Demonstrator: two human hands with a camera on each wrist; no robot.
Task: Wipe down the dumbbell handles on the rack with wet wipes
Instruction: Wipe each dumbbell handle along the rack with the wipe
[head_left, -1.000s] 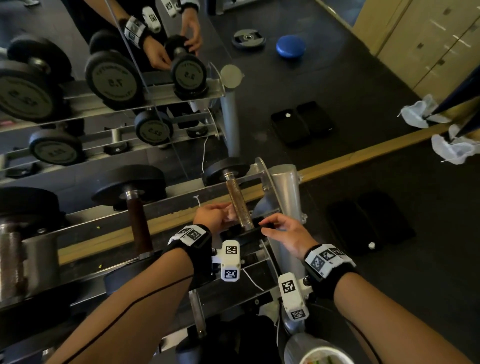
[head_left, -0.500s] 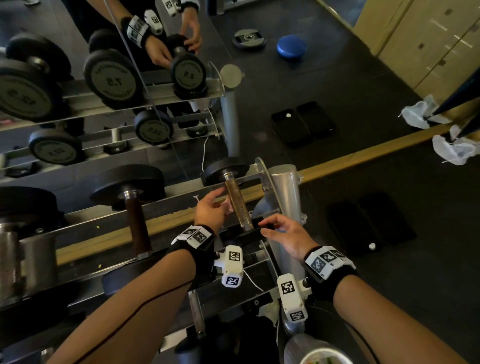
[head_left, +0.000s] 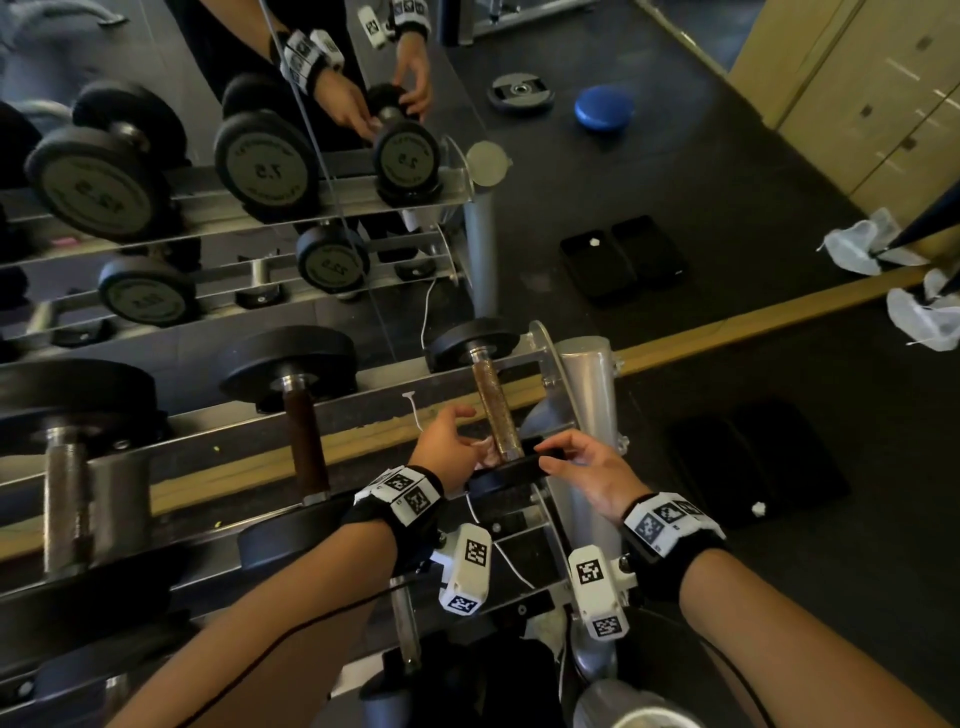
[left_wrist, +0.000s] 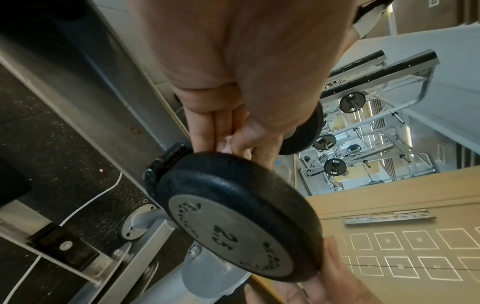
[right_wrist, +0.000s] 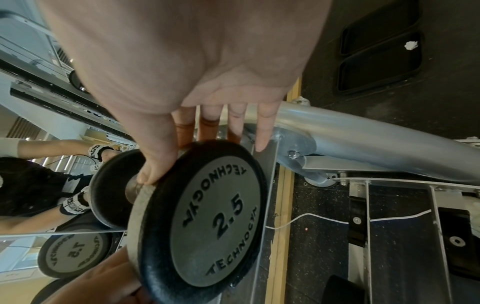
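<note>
A small 2.5 dumbbell lies at the right end of the rack's top rail (head_left: 363, 410), its rusty brown handle (head_left: 496, 410) pointing away from me. My left hand (head_left: 475, 434) pinches a crumpled wet wipe (head_left: 483, 451) against the near end of that handle. In the left wrist view the wet wipe (left_wrist: 228, 144) shows between the fingertips, just above the near dumbbell head (left_wrist: 233, 216). My right hand (head_left: 545, 457) grips the rim of that head (right_wrist: 215, 211), thumb (right_wrist: 155, 164) on one side and fingers on the other.
To the left on the same rail sit a 7.5 dumbbell with a dark handle (head_left: 304, 436) and a bigger one (head_left: 65, 493). A mirror (head_left: 260, 234) stands right behind the rack. The silver rack post (head_left: 587, 395) is by my right hand. Black mats (head_left: 753, 457) lie on the floor.
My left hand slid up the handle with the wipe, then back down to the near end. My right hand stayed on the dumbbell head.
</note>
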